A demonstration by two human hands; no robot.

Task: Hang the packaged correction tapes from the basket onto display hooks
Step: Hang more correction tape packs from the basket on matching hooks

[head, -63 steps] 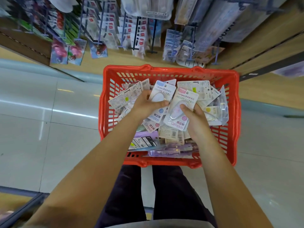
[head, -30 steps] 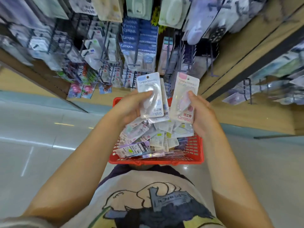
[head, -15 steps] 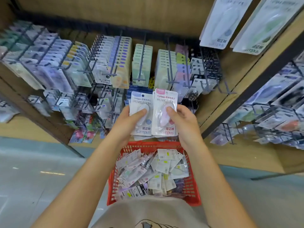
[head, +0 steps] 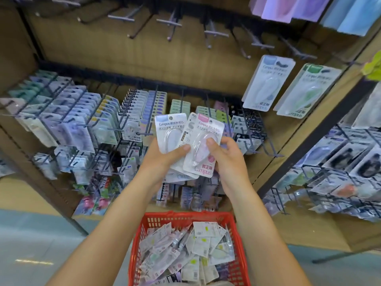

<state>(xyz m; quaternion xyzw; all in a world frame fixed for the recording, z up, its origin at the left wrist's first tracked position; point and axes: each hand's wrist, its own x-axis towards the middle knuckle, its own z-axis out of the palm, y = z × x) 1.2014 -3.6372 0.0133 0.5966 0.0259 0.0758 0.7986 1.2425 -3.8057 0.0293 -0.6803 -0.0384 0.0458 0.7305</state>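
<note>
Sitting lowest in the view, a red plastic basket (head: 186, 220) is heaped with small carded packs (head: 185, 252), most lying back-side up with print too small to read.

Above the basket both bare forearms reach forward. The left hand (head: 162, 159) grips a fanned bunch of packs, its thumb pressed across their fronts. The front one is a blue-topped pack (head: 170, 131) printed "Campus" with a line of Chinese characters beneath, and a clear teardrop blister. Tucked behind it is a white card (head: 190, 124) whose print is mostly hidden. The right hand (head: 225, 159) pinches a pink-topped pack (head: 203, 149) between thumb and curled fingers. It also reads "Campus" near the top, and at the bottom carries "修正带" above a larger pink "Campus". The pink-topped pack overlaps the left hand's bunch.

Beyond the hands stands a wooden display wall with dark metal hooks. The middle rows (head: 144, 106) are filled with hanging packs in blue, purple, green and yellow, some showing "Campus". To the upper right hang two larger packs, one blue (head: 268, 83) and one green (head: 307, 91), each marked "Campus" and "修正带". The top row of hooks (head: 171, 22) is bare.
</note>
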